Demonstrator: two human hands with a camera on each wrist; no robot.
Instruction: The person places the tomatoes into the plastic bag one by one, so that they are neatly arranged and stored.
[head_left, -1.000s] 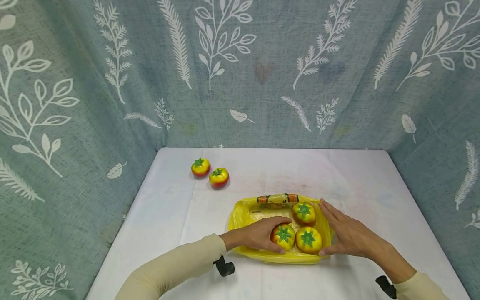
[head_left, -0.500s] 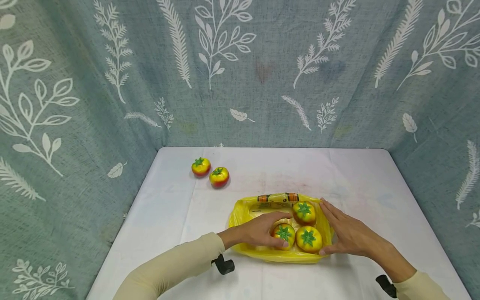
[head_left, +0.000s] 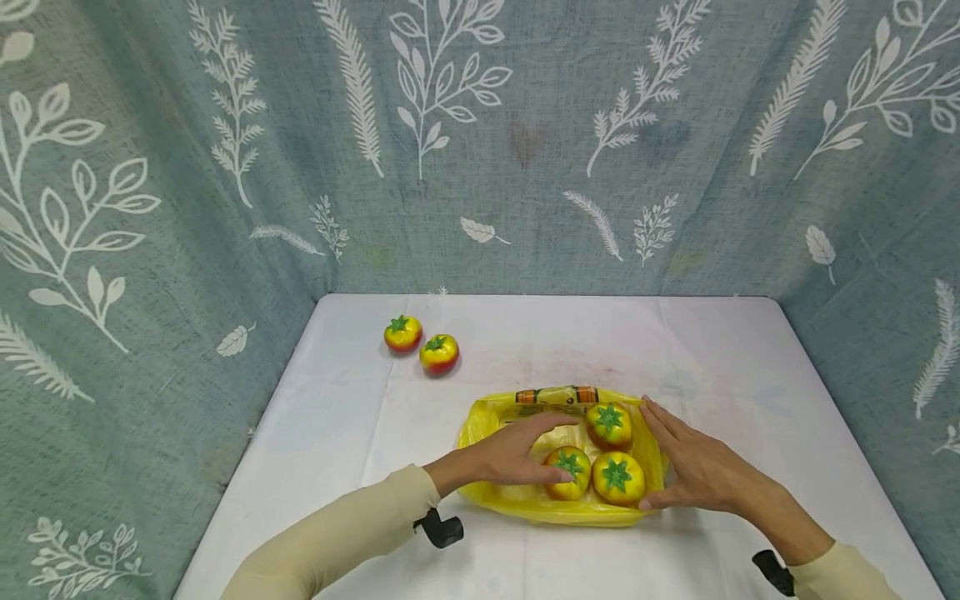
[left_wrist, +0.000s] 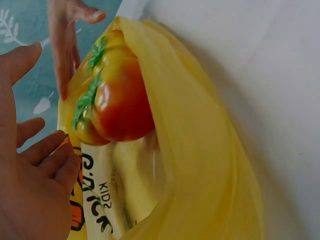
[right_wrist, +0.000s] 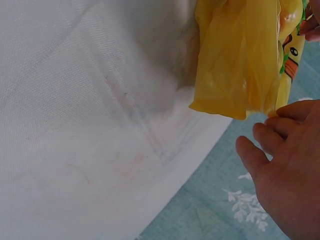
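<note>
A yellow plastic bag (head_left: 551, 515) with printed panels lies spread wide at its mouth on the table. Three toy tomatoes sit inside its right half: one at the back (head_left: 609, 427), one at front right (head_left: 618, 479), one at front left (head_left: 573, 489). My left hand (head_left: 510, 454) hovers over the bag's mouth, fingers and thumb spread around the front-left tomato without gripping it. In the left wrist view that hand (left_wrist: 37, 185) has nothing in it. My right hand (head_left: 705, 471) rests at the bag's right end, fingertips along the rim. Its fingers (right_wrist: 267, 140) look loosely extended beside the yellow plastic.
Two more toy tomatoes, one farther left (head_left: 403, 333) and one nearer (head_left: 439, 355), lie on the white-covered table (head_left: 360, 417) behind the bag, to the left. A grey-green leaf-patterned curtain (head_left: 480, 192) borders the table at the back and both sides.
My left hand has loosened from the front-left tomato and drawn back slightly to the left, its fingers spreading. The tomato stays in the bag. My right hand has kept still.
</note>
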